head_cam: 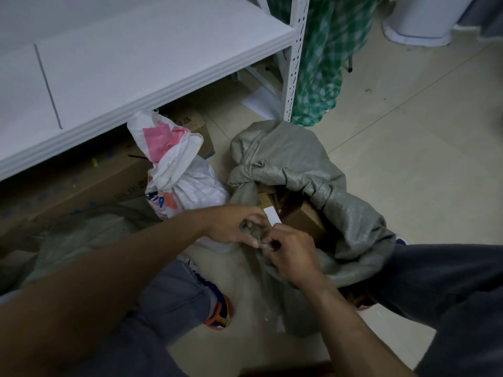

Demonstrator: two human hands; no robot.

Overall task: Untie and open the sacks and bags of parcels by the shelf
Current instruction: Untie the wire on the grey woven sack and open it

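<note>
Grey woven sack point(299, 170), centre right, on floor by white shelf point(136, 77), mouth partly open, cardboard boxes point(303, 223) inside; knot point(249, 228) at near edge pinched by left hand point(231, 225) and right hand point(292, 254), fingers curled round it; white sack point(187, 186), tied, just left.

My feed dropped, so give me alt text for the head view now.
The left hand and right hand pinch a knot of the grey sack on the floor, its mouth partly open over cardboard boxes. A tied white bag stands beside it, under the white shelf.
</note>
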